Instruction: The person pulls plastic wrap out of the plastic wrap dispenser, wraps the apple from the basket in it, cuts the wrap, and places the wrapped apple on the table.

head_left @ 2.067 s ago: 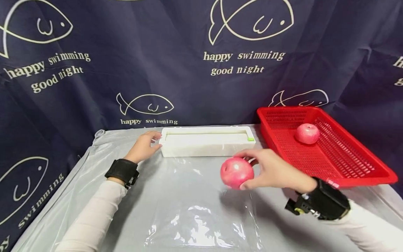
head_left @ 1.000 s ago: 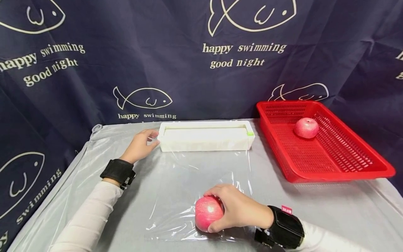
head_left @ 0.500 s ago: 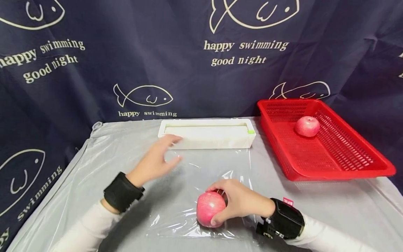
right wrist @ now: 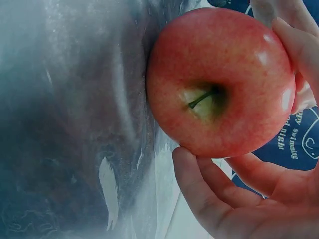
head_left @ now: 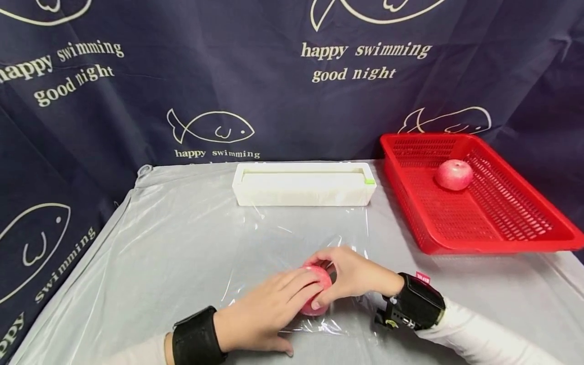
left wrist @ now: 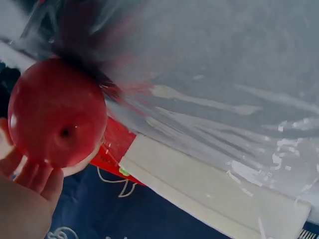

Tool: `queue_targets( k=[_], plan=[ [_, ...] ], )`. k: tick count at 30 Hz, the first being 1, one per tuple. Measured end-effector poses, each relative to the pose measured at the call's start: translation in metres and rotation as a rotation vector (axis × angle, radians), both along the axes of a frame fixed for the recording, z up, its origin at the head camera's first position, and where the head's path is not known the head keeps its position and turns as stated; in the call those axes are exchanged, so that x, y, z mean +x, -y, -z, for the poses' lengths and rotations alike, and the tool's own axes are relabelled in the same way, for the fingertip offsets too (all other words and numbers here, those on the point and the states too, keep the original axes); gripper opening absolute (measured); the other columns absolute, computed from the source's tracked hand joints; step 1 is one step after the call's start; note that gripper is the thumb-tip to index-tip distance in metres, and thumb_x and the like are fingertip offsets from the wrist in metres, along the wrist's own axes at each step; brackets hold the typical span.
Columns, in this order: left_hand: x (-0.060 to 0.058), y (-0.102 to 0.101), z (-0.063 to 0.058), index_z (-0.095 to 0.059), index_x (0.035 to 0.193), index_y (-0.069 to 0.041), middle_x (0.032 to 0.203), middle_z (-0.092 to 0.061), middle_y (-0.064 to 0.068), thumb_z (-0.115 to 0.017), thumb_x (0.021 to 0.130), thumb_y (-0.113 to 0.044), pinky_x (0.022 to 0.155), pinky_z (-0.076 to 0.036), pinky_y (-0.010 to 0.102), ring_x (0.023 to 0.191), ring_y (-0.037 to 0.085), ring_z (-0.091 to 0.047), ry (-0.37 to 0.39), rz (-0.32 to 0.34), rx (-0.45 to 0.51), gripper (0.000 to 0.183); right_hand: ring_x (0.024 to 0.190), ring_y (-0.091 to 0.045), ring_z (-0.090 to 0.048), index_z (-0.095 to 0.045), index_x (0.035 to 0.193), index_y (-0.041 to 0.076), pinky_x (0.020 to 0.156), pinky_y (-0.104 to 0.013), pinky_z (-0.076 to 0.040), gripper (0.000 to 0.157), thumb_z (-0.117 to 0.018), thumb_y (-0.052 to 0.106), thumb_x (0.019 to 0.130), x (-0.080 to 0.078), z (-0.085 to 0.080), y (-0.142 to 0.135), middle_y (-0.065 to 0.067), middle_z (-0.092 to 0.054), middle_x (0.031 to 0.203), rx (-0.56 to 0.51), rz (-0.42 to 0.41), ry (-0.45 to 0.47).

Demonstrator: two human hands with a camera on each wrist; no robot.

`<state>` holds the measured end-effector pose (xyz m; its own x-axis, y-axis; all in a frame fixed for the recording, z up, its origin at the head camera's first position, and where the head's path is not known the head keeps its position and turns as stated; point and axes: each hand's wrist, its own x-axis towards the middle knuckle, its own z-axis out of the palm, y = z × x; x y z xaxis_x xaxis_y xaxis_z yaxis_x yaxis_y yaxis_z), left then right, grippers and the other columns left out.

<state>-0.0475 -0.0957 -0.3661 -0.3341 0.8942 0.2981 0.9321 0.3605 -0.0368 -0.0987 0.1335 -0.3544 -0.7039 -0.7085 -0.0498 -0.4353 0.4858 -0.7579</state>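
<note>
Apple (right wrist: 221,82) on clear film (head_left: 292,243), near side of worktop (head_left: 159,243). Right hand (head_left: 349,274) grips it, thumb and fingers round its side; left hand (head_left: 264,309) lies with fingers extended against it, partly blocking the head view. White box (head_left: 303,196) beyond, at film's far end; red basket (head_left: 502,247) to the right, holding second apple (head_left: 454,175). Navy printed curtain (head_left: 274,86) behind. Film glossy, creased; basket perforated; box long, rectangular; apple round, smooth, stem dimpled.
</note>
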Motion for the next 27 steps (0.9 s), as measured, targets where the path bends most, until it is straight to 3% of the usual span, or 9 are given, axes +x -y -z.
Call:
queue_targets(
  k=[5, 12, 16, 20, 27],
  plan=[
    [0.006, -0.006, 0.007, -0.036, 0.143, -0.002, 0.145, -0.043, 0.007, -0.085, 0.051, -0.051, 0.117, -0.033, 0.033, 0.138, 0.022, -0.038, -0.173, -0.064, -0.037, 0.116, 0.089, -0.001, -0.065, -0.066, 0.113, 0.006, 0.082, -0.02, -0.054, 0.058, -0.087, 0.028, 0.064, 0.001, 0.001, 0.0, -0.002, -0.072, 0.104, -0.041, -0.005, 0.057],
    [-0.001, -0.013, 0.008, -0.053, 0.128, -0.002, 0.127, -0.057, 0.005, -0.07, 0.065, -0.013, 0.103, -0.045, 0.028, 0.12, 0.019, -0.052, -0.327, -0.038, 0.105, 0.066, 0.093, 0.0, -0.064, -0.064, 0.117, 0.002, 0.085, -0.021, -0.055, 0.055, -0.084, 0.022, 0.069, -0.002, 0.002, -0.001, -0.006, -0.071, 0.107, -0.071, -0.031, 0.081],
    [-0.005, -0.014, 0.007, -0.055, 0.125, -0.003, 0.122, -0.058, 0.004, -0.065, 0.069, -0.008, 0.099, -0.047, 0.027, 0.114, 0.018, -0.054, -0.309, -0.047, 0.118, 0.057, 0.099, -0.005, -0.065, -0.061, 0.123, -0.001, 0.085, -0.021, -0.055, 0.055, -0.078, 0.025, 0.078, -0.001, 0.004, -0.004, -0.01, -0.07, 0.114, -0.059, -0.065, 0.015],
    [-0.007, -0.013, 0.005, -0.056, 0.122, -0.005, 0.118, -0.059, 0.002, -0.071, 0.067, -0.013, 0.096, -0.048, 0.027, 0.11, 0.018, -0.055, -0.272, -0.07, 0.109, 0.057, 0.103, -0.014, -0.065, -0.056, 0.129, -0.002, 0.084, -0.024, -0.056, 0.06, -0.075, 0.031, 0.082, 0.004, 0.005, -0.008, -0.012, -0.067, 0.12, -0.036, -0.04, -0.076],
    [-0.016, -0.009, -0.004, -0.058, 0.109, -0.006, 0.108, -0.06, 0.002, -0.08, 0.062, -0.023, 0.094, -0.05, 0.024, 0.101, 0.017, -0.057, -0.201, -0.045, 0.144, 0.054, 0.11, -0.014, -0.059, -0.049, 0.135, 0.005, 0.089, -0.033, -0.054, 0.09, -0.086, 0.044, 0.063, 0.022, -0.002, -0.008, -0.008, -0.06, 0.129, -0.038, 0.02, -0.372]
  ],
)
